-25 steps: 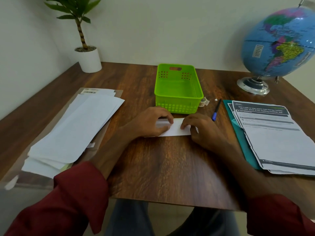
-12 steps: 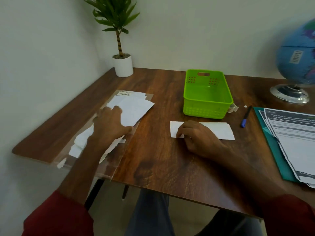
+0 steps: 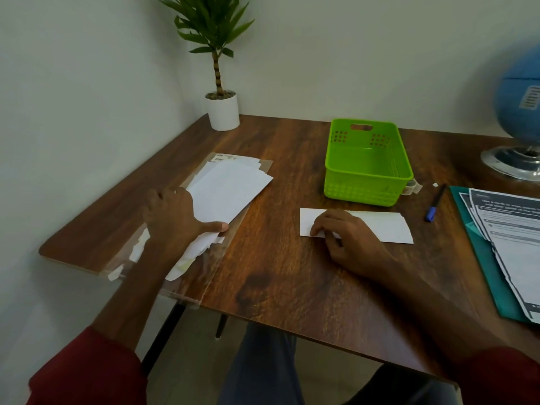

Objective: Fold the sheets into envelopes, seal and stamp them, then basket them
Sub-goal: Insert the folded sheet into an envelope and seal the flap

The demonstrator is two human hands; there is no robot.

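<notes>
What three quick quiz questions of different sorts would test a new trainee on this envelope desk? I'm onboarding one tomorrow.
1. True or false: the green basket already holds an envelope.
2. Which hand rests on the folded sheet?
A. left hand
B. right hand
C. neither
3. Fill in: the pen lies between the basket and the ____ folder.

Key:
1. False; it looks empty.
2. B; the left hand is on the envelope stack.
3. Teal.
</notes>
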